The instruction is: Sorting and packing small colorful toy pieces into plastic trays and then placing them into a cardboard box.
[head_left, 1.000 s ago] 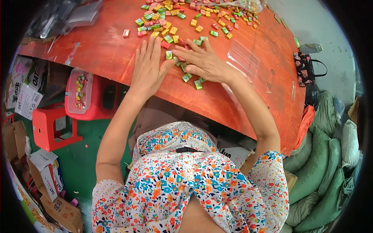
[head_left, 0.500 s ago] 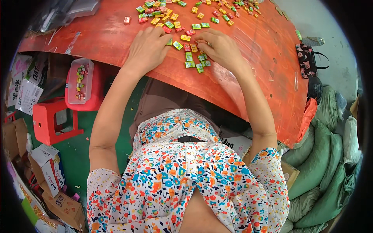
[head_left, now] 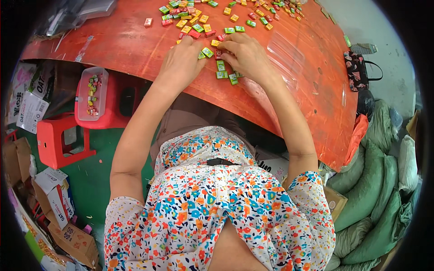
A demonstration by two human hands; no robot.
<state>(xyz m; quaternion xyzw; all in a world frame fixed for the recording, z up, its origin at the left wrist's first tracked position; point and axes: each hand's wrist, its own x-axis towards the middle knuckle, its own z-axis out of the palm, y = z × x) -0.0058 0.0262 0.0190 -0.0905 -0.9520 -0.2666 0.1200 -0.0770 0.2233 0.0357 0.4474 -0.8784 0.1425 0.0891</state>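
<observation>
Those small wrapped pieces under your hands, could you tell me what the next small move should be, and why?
Probably draw the green pieces by the right hand toward the table edge: both it and the left hand lie flat on the cluster, with these loose nearest the body.

Even, bright daylight fills the scene with only soft shadows; the darkest patch lies under the rim of the red-orange wooden table [head_left: 135,43]. A clear plastic sheet [head_left: 285,49] shows faint glare. Fisheye curvature bends edges, and black vignetting rings a sharp centre.
</observation>
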